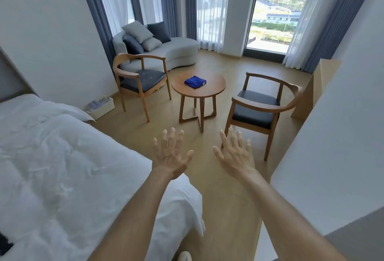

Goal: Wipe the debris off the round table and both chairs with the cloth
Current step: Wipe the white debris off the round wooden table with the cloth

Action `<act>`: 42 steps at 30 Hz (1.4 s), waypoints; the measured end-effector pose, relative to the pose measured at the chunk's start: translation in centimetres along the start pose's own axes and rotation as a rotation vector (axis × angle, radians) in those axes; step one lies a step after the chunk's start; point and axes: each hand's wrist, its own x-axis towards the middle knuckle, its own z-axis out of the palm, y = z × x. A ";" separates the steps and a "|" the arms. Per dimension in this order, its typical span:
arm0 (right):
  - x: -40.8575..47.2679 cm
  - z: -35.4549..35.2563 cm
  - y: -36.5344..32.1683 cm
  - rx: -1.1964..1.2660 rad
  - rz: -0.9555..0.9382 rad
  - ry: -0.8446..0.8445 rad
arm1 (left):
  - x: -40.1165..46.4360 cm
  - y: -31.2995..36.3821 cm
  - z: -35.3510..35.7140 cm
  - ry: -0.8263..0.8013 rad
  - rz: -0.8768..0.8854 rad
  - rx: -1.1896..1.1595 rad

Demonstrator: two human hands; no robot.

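Progress: nothing wiped yet, by my reading; the cloth (195, 81) lies folded and untouched, so the table and both chairs are all left to do.
Left hand (170, 152): held out over the floor, fingers spread straight, holding nothing.
Right hand (234, 152): the same, fingers splayed and empty, at 3 o'clock of the left hand.
Cloth: blue, soft, folded to a rough square; it sits near the middle of the table top, at 12 o'clock from the hands and well apart from them.
Table (216, 89): round, smooth warm wood, on slanted wooden legs. Debris on it is too small to tell.
Left chair (141, 80): at 9 o'clock of the table; curved wooden arm-and-back rail, dark padded seat with a few pale specks.
Right chair (257, 107): at 4 o'clock of the table; same bent-wood frame, dark smooth seat.
Bed (52, 157): white, rumpled cover, at 8 o'clock of the hands.
Sofa (178, 51): grey, curved, with cushions, at 11 o'clock of the table.
Floor (228, 198): pale wood planks.
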 end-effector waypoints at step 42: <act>60.2 3.9 11.8 0.003 -0.267 0.000 | 57.3 3.6 3.1 0.002 -0.286 -0.033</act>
